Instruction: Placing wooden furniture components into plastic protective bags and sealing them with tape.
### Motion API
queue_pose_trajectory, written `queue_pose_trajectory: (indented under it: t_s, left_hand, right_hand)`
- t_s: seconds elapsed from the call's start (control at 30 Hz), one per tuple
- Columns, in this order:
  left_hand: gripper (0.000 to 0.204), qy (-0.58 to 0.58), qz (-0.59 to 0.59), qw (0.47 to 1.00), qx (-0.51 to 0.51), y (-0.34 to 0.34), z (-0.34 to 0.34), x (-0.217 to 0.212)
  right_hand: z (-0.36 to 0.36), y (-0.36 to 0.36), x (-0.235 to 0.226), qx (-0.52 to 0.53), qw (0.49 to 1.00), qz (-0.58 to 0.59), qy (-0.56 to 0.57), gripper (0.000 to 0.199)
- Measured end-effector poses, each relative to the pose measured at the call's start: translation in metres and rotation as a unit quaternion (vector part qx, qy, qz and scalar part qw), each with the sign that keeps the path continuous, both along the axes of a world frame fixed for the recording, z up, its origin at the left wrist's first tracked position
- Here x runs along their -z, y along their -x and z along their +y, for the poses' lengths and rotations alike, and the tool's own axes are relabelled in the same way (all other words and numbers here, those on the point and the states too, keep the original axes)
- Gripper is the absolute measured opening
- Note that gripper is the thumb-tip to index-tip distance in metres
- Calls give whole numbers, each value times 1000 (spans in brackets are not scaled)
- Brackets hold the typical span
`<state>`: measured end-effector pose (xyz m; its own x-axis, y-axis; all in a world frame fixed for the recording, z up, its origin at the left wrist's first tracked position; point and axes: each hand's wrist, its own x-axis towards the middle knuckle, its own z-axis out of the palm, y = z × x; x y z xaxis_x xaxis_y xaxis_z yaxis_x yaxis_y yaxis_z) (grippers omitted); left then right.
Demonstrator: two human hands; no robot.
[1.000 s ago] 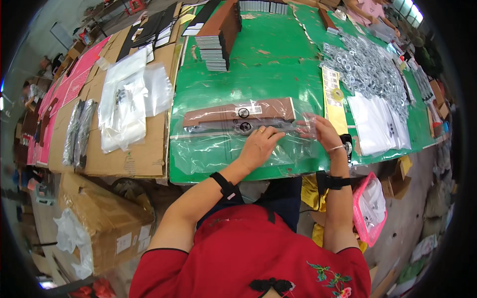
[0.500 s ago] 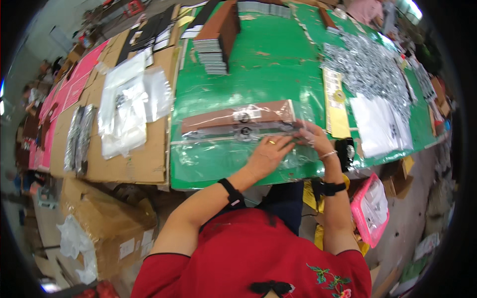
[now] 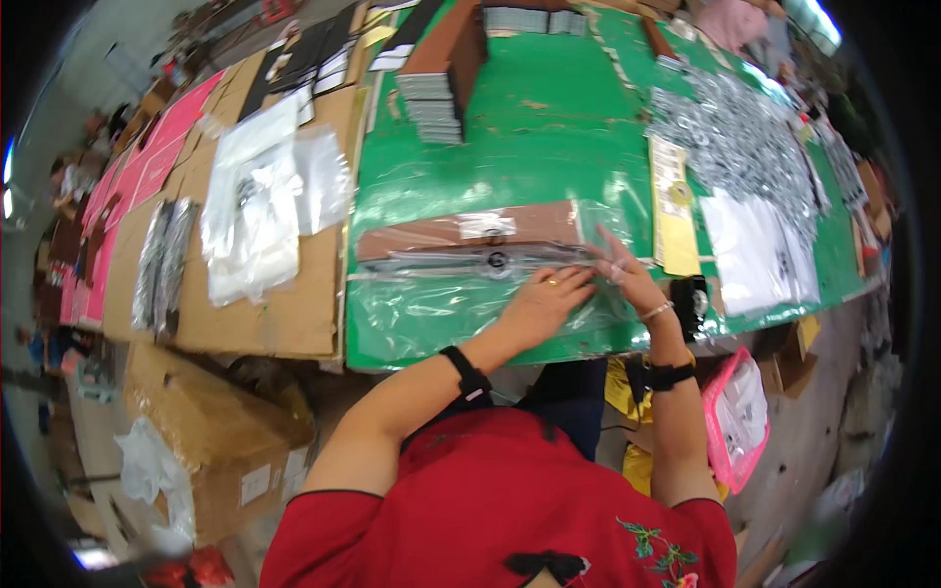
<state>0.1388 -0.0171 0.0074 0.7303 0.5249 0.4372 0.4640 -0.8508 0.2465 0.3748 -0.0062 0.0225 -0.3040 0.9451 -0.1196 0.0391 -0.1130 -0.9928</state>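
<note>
A brown bundle of flat strips (image 3: 412,233) lies lengthwise inside a clear plastic bag (image 3: 431,302) on the green tabletop. A white label and dark round marks show on the wrapping. My left hand (image 3: 549,306), with a ring on one finger, rests flat on the loose plastic below the bundle's right end, its fingers stretched out. At the bag's right end my right hand (image 3: 628,277) is closed on the plastic film; its fingertips are slightly blurred and partly behind the film.
Stacked brown strips (image 3: 441,83) stand at the back. To the right lie a yellow printed sheet (image 3: 672,206), white bags (image 3: 755,255) and a heap of small silvery packets (image 3: 740,137). More clear bags (image 3: 253,216) lie on the cardboard at left. A pink basket (image 3: 733,421) stands below the table edge.
My right hand's fingers have shifted slightly upward along the bag's right end, where the film now stands out more. The left hand stays on the plastic. The whole view has shifted a little.
</note>
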Motion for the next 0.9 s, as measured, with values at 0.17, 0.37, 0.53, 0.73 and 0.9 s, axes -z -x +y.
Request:
queue_pose_trajectory:
  t_s: [0.17, 0.37, 0.53, 0.73, 0.9]
  left_hand:
    - [48, 126, -16, 992, 10, 8, 4, -10]
    - [48, 133, -44, 990, 24, 1, 7, -39]
    - [50, 26, 8, 999, -20, -10, 3, -9]
    - [48, 74, 20, 997, -18, -8, 7, -22]
    - [37, 99, -58, 993, 37, -4, 25, -37]
  right_hand:
    - [-3, 5, -11, 187, 966, 172, 49, 72]
    - [-7, 14, -39, 267, 941, 165, 125, 68]
    - [-11, -1, -2, 268, 962, 17, 51, 56]
    - [-54, 20, 17, 302, 935, -153, -103, 74]
    - [-64, 16, -14, 293, 919, -252, -72, 64]
